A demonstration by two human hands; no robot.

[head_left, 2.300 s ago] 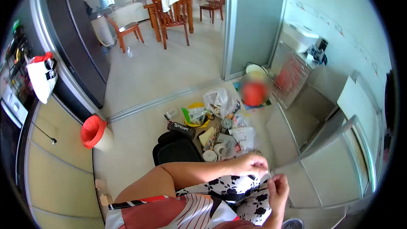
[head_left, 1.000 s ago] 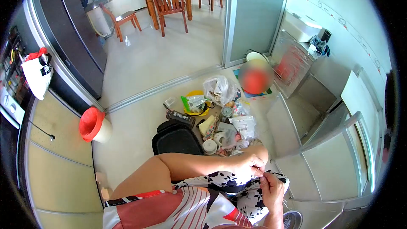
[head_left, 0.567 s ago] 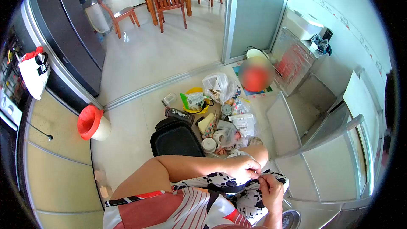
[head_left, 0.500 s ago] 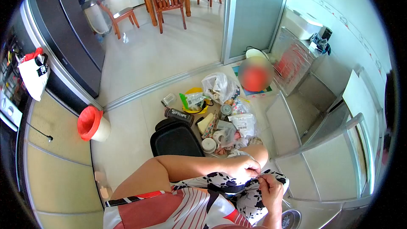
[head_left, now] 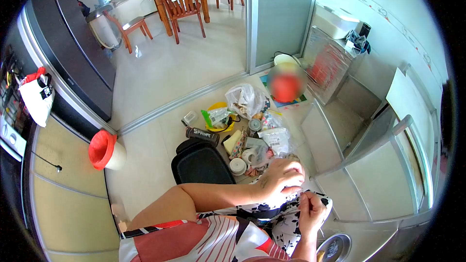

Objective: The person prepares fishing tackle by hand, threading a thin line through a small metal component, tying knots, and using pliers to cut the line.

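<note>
My left hand (head_left: pixel 281 180) is over my lap, its fingers bent and pressed together in a pinch. Close beside it, a little lower and to the right, my right hand (head_left: pixel 312 212) is closed with thumb and finger together. Whatever lies between the fingertips is too small to make out. Below both hands are the black-and-white patterned trousers (head_left: pixel 289 228) on my legs. Near my right forearm, at the bottom edge, stands a metal bowl (head_left: pixel 345 242) with something yellowish at its left side.
Ahead on the floor lie a black tray-like item (head_left: pixel 201 165), a dark SPRINT bottle (head_left: pixel 202 136), a white plastic bag (head_left: pixel 245 99) and several packets. A red-lined bin (head_left: pixel 116 157) stands left. White panels (head_left: pixel 364 189) flank my right; a red bucket-like item (head_left: pixel 284 87), partly blurred, sits beyond.
My left hand has lifted slightly up and away from my right hand, its back now turned more toward me. The view has shifted a little, showing more of the metal bowl.
</note>
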